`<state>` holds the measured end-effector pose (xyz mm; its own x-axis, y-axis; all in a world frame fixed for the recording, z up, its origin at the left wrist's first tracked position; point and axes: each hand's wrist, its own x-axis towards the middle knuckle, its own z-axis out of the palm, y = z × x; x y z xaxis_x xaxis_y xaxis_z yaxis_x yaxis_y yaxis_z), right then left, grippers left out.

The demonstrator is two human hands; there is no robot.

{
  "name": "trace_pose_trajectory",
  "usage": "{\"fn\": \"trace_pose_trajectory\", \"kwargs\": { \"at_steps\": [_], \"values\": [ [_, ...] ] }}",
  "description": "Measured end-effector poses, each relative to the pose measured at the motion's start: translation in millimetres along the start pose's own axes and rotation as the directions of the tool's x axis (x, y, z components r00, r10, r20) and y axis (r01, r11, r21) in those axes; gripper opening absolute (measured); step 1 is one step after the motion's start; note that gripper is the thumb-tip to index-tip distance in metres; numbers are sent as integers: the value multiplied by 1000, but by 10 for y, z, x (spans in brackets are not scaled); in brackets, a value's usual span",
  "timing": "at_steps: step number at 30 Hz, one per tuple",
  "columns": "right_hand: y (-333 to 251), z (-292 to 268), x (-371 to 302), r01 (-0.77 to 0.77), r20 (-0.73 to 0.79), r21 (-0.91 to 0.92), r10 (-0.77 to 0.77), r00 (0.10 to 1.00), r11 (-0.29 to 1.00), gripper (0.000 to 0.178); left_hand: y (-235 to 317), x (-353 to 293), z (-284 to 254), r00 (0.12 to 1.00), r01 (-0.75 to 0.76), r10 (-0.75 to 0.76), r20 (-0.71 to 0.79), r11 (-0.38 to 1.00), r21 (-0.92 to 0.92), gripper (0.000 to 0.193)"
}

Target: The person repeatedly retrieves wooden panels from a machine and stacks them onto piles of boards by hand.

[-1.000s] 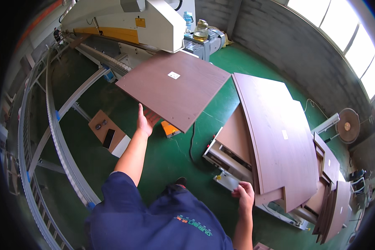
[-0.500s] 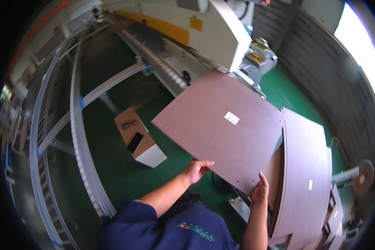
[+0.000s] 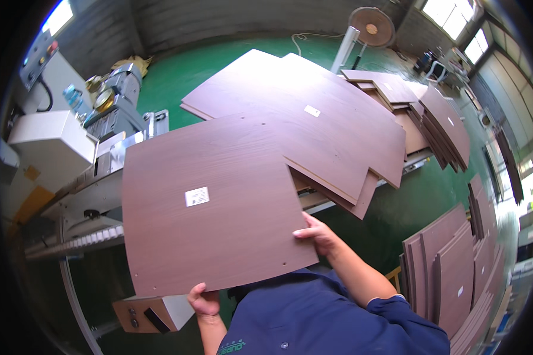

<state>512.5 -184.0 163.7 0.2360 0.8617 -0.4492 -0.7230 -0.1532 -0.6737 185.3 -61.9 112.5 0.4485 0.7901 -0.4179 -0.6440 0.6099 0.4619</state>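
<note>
A flat brown wood-grain panel [image 3: 237,231] with a white label [image 3: 197,196] and small holes near its corners is held out in front of me. My left hand [image 3: 204,300] grips its near edge, thumb on the top face and fingers hidden beneath. My right hand [image 3: 317,234] clasps the right edge near the closest corner, its thumb also on top. Beyond the held panel lies a stack of similar brown panels [image 3: 337,127], partly covered by it.
A white machine [image 3: 53,139] with a motor stands at the left, beside a roller rail [image 3: 98,238]. More panels [image 3: 453,278] stand at the lower right. A small box [image 3: 175,310] carrying a phone sits at lower left. A round fan [image 3: 371,27] stands far back.
My body and view have turned right, toward the panel stack. The held panel has come away from the machine with both hands still on it.
</note>
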Motion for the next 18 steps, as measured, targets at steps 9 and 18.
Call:
{"fn": "trace_pose_trajectory", "kwargs": {
  "at_steps": [9,18],
  "values": [
    [-220,-992,-879,351,-275,241,-283,919,905,70,-856,867,1144,846,363,-414,336,909,205,45],
    [-644,-2112,-800,446,-329,391,-330,885,806,61,-1985,1673,1982,792,421,-533,299,830,366,46]
  ]
}}
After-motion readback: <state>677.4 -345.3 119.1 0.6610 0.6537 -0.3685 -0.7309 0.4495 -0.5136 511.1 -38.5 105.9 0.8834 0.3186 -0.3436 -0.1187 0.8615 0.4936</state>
